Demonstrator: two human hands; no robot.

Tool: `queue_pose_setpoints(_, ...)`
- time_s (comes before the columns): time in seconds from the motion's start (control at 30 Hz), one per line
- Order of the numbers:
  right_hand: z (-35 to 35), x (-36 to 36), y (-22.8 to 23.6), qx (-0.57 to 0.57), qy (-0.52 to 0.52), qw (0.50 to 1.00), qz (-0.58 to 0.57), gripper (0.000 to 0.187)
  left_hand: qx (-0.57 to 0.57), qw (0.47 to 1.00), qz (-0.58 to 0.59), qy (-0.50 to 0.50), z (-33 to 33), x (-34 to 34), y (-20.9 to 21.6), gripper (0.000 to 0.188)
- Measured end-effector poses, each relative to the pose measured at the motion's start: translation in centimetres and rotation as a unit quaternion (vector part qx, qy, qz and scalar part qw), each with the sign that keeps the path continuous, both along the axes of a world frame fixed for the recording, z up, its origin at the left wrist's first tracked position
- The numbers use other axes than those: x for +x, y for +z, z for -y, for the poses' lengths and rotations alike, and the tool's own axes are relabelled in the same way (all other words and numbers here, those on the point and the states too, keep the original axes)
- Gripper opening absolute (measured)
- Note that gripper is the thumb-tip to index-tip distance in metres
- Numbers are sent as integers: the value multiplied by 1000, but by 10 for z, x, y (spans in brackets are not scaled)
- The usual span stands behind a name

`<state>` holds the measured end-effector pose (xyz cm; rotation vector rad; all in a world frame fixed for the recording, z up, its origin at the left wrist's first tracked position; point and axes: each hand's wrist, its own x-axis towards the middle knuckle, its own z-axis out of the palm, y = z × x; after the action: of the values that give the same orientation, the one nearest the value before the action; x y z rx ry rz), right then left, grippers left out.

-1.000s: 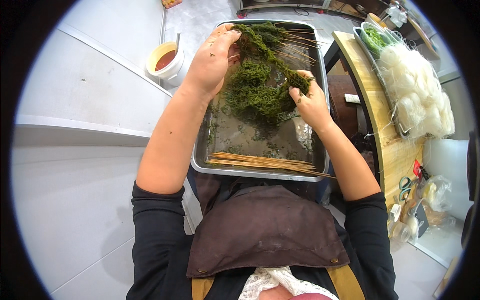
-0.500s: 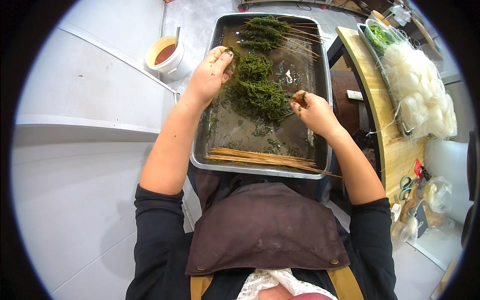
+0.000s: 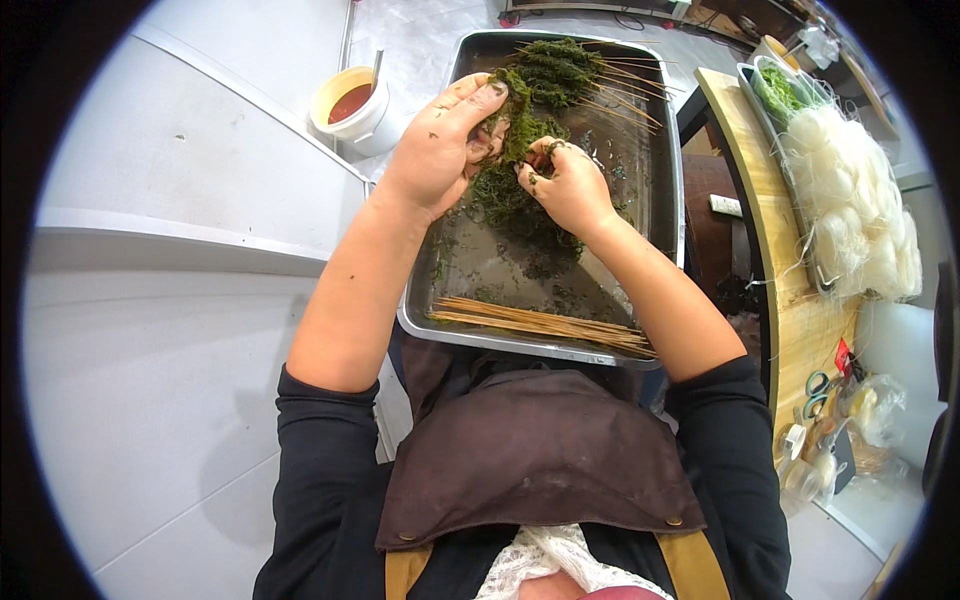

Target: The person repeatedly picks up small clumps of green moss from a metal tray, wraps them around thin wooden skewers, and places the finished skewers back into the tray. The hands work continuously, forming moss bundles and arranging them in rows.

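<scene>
My left hand (image 3: 447,140) is closed on a clump of dark green seaweed (image 3: 517,112), raised over the metal tray (image 3: 405,308). Close beside it, my right hand (image 3: 568,185) pinches at the lower part of the same seaweed, its fingers bent and speckled with green bits. Below my hands a loose seaweed pile (image 3: 505,197) lies in the tray, partly covered by them. A bundle of thin wooden skewers (image 3: 540,325) rests along the tray's near edge. At the far end sit skewers wrapped in seaweed (image 3: 558,72), their bare ends pointing right.
Left of the tray stands a white bucket (image 3: 362,125) with reddish liquid and a handle sticking out. To the right, a wooden table (image 3: 752,150) carries a tray of white noodle-like bundles (image 3: 850,200), scissors (image 3: 817,394) and plastic bags (image 3: 880,405). A white wall panel (image 3: 180,310) borders the left side.
My right hand has moved left and up from the pile's right side to the seaweed by my left hand. A larger clump now shows at my left hand. The view has shifted slightly.
</scene>
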<state>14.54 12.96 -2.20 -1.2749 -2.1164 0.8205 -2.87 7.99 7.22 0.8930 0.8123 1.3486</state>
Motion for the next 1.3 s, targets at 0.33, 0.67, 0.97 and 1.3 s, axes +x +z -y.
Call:
queue_pose_setpoints(0.33,14,4,-9,-208,38,934,-288,18,12,983,-182,-32,-18,3,9,39)
queue_pose_setpoints(0.67,25,42,-22,-446,-73,792,-410,12,-117,869,-480,33,11,-11,-99,63)
queue_pose_setpoints(0.97,11,55,-17,-422,-30,778,-465,17,-49,836,-545,31,21,12,-115,37)
queue_pose_setpoints(1.3,-30,100,44,-350,3,741,-573,17,-45,715,-681,153,33,-24,-121,37)
